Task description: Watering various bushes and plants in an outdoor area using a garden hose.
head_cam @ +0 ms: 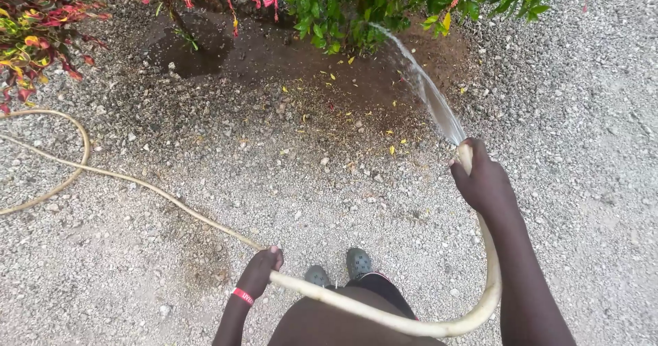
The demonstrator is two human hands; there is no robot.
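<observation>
While aimed at the green shrub [356, 3]: right hand [483, 181] closed round nozzle end of pale hose [384, 313], thumb apparently over mouth to fan the water jet [428, 92]. Left hand [259, 272] closed round slack behind, keeping the loop clear of grey shoes [343, 267]. Hose mouth hidden; coil cut off at left.

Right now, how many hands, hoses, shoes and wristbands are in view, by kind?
Bare hands: 2, the left hand and the right hand
Pale yellow rubber hose: 1
Grey perforated clog shoes: 2
Red wristband: 1
Total: 6
</observation>
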